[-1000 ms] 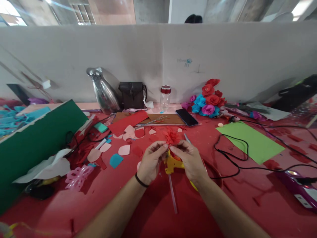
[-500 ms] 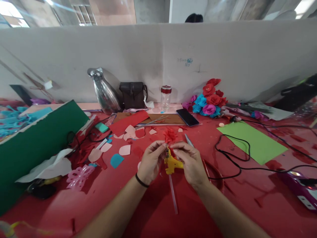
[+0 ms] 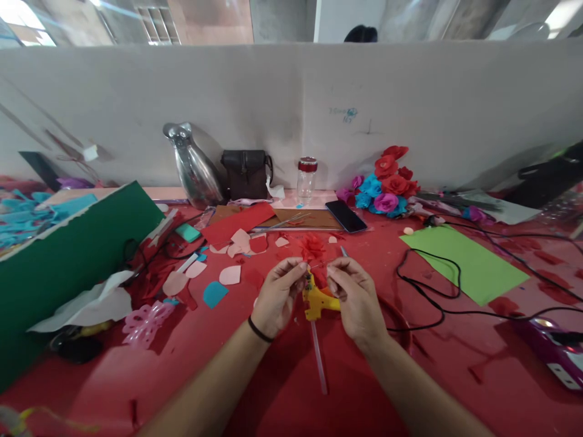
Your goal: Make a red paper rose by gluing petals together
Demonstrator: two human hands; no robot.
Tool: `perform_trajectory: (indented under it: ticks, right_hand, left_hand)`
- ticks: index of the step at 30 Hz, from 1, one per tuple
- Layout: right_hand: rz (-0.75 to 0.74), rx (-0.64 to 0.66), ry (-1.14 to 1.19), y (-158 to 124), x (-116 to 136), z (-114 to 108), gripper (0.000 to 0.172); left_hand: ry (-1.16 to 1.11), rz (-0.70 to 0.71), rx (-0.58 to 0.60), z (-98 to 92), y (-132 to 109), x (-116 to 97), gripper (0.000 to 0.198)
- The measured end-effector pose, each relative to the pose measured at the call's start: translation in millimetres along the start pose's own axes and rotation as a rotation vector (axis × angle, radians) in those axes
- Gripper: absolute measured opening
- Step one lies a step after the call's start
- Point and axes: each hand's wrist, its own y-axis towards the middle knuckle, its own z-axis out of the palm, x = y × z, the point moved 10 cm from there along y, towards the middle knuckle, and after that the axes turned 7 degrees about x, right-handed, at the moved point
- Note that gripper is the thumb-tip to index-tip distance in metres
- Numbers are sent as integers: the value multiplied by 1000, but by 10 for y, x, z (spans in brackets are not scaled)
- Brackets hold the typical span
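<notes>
Near the middle of the table, my left hand (image 3: 281,297) pinches the base of a red paper flower (image 3: 312,247), whose ruffled petals stand up beyond the fingertips. A thin reddish strand (image 3: 321,265) runs from the flower's base to my right hand (image 3: 357,300), which pinches its other end. I cannot tell whether the strand is wire or twisted paper. Below and between the hands lies a yellow glue gun (image 3: 316,302) with a clear glue stick (image 3: 319,364) jutting towards me. My right hand hides part of the gun and of a red rounded rim (image 3: 404,331).
Cut paper petals (image 3: 230,275) lie scattered to the left, near a green box wall (image 3: 86,243). At the back are a steel jug (image 3: 195,170), a glass jar (image 3: 306,182), a phone (image 3: 346,216) and paper flowers (image 3: 387,182). Black cable (image 3: 430,297) loops beside green paper (image 3: 469,261).
My right hand has moved a little to the right, away from the left, and the thin strand now shows stretched between them. My left hand keeps its pinch on the flower.
</notes>
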Motion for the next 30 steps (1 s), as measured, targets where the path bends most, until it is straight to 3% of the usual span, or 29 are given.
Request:
perform_trajectory:
  ticks: [6,14,19,25,30]
  right_hand:
    - [124,78,122,-1,-105,123,22]
    - [41,208,6,-65,-17,230,19]
    - [-36,187,-39,-70,92,180,14]
    - [-4,205,4,-75,91,229,16]
    - [16,127,25,-53,78,157,27]
  left_hand:
    - [70,99,115,75,22,-74,19]
    - [173,214,197,127,29,-179,8]
    - [234,213,221,147,23,-220,10]
    - [190,139,239,136,52,-106,13]
    - [95,166,147,40,84,-115,22]
